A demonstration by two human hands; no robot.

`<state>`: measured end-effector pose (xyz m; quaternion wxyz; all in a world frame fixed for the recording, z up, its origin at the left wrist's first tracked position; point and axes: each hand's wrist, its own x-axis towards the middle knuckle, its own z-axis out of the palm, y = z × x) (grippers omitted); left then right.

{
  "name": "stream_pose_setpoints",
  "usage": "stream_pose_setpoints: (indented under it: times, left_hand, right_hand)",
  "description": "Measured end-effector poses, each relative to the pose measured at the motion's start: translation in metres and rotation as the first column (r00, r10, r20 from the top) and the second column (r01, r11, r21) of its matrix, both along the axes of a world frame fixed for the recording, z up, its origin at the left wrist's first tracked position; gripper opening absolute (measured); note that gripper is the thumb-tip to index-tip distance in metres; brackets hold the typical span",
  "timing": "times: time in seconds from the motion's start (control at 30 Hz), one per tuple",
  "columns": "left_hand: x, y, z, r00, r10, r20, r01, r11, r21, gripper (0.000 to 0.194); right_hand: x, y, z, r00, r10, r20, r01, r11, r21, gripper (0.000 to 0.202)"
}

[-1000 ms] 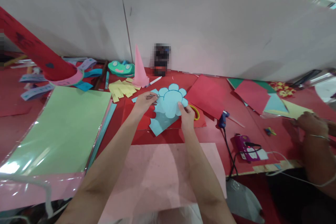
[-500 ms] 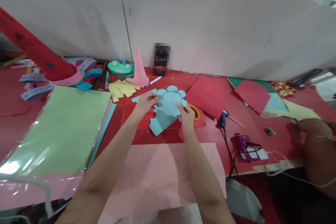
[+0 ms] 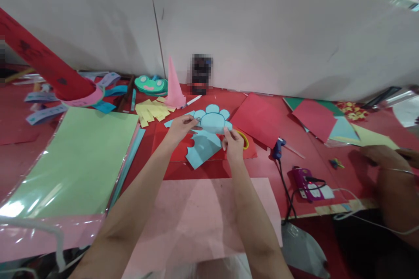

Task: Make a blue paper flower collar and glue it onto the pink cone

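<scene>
Between my two hands is a light blue paper cutout (image 3: 212, 121) with rounded scallops and dark outlines, shaped like a flower. My left hand (image 3: 185, 127) pinches its left edge, and my right hand (image 3: 233, 140) grips the lower right edge with thumb and fingers. A light blue paper offcut (image 3: 203, 150) with a wavy edge lies just below it, over red paper (image 3: 176, 150). Beside my right hand shows the yellow handle (image 3: 244, 139) of what looks like a pair of scissors, mostly covered.
A pink paper cone (image 3: 174, 87), yellow paper strips (image 3: 151, 111) and a green frog-face cutout (image 3: 150, 85) stand behind. Right lie red sheets (image 3: 258, 117), a blue glue gun (image 3: 278, 148) and a purple power strip (image 3: 307, 183). Another person's hand (image 3: 386, 157) rests far right. Green paper (image 3: 78, 157) lies left.
The flower cutout has tilted, its lower part now folded or turned back so it looks shorter. More of the blue offcut beneath shows. My hands stay nearly in place.
</scene>
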<state>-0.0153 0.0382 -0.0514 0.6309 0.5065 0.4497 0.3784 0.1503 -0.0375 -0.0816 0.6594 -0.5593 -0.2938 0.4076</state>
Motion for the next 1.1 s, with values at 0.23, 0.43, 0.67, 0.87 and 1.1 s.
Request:
stream_pose_setpoints:
  times: [0.23,0.43,0.67,0.87,1.1]
  left_hand:
    - [0.001,0.001,-0.009,0.998,0.003,-0.057,0.009,0.978,0.209,0.031]
    - [0.007,-0.005,-0.012,0.999,0.034,-0.017,-0.028,0.969,0.247,0.037]
    - [0.012,-0.009,-0.009,1.0,-0.017,-0.021,0.019,0.996,0.09,0.04]
    - [0.016,-0.013,-0.006,0.997,-0.07,0.027,0.069,0.996,0.064,0.018]
    - [0.019,-0.018,-0.003,0.994,-0.055,-0.098,0.059,0.997,0.043,0.016]
  right_hand:
    - [-0.001,0.007,-0.007,0.986,-0.072,-0.153,0.084,0.994,0.073,0.036]
    - [0.002,0.008,-0.016,0.994,-0.11,0.001,0.109,0.991,0.082,0.035]
    - [0.0,0.004,-0.009,0.991,-0.075,0.113,0.056,0.985,0.162,0.058]
    - [-0.002,0.002,-0.004,0.999,-0.023,0.042,0.023,1.0,0.012,0.077]
    - [-0.005,0.0,0.003,0.994,-0.026,0.103,0.026,1.0,0.007,0.075]
